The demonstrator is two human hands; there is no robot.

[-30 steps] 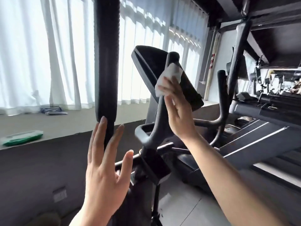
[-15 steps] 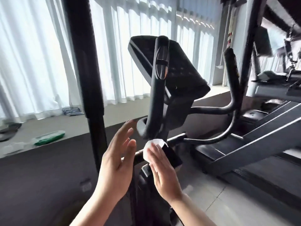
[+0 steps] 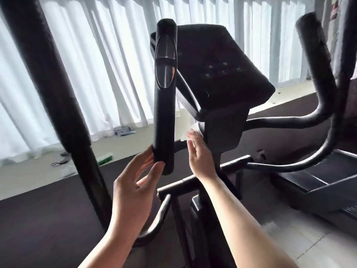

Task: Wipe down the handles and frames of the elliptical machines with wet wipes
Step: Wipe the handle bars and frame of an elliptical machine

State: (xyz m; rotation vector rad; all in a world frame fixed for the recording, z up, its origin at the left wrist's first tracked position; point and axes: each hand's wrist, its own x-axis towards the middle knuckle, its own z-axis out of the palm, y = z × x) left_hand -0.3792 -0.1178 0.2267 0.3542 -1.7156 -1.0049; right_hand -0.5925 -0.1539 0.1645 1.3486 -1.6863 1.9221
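A black elliptical machine fills the view, with its console [image 3: 222, 74] raised at the centre. An upright inner handle [image 3: 165, 97] with a grey sensor plate stands just in front of me. My left hand [image 3: 135, 190] is spread, fingers relaxed, its fingertips touching the lower end of that handle. My right hand [image 3: 199, 153] presses a white wet wipe [image 3: 195, 128] with straight fingers against the dark column under the console; most of the wipe is hidden behind the fingers. A thick padded moving handle [image 3: 48, 84] rises at the left and another [image 3: 316, 60] at the right.
White curtains [image 3: 108, 60] cover the windows behind. A low ledge below them holds a green wipe pack [image 3: 105, 158], a blue-grey packet [image 3: 123, 130] and small items. Another machine's dark base [image 3: 318, 176] lies at the right. Grey floor tiles [image 3: 318, 244] show at the lower right.
My right hand has lifted the wipe from the crossbar joint up to the column under the console. My left hand has moved up to touch the inner handle. The view came closer.
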